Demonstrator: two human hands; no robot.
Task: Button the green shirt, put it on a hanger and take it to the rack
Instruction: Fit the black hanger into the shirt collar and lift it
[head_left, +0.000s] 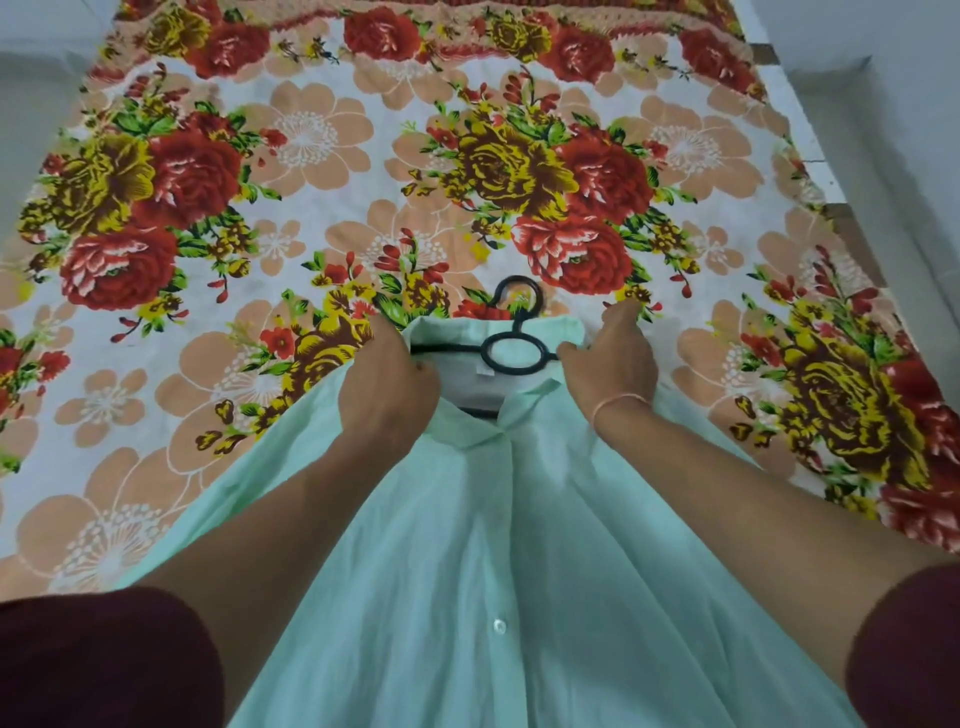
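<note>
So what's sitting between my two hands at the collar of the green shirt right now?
In the head view, the black hanger, its ring and hook showing in the open collar of the green shirt, lies between the left hand and the right hand.

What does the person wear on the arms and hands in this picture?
Both arms carry short dark maroon sleeves that end near the elbow, leaving the forearms bare. The right wrist has a thin pinkish-orange thread bracelet. The left hand and right hand are ungloved, with no rings visible.
</note>
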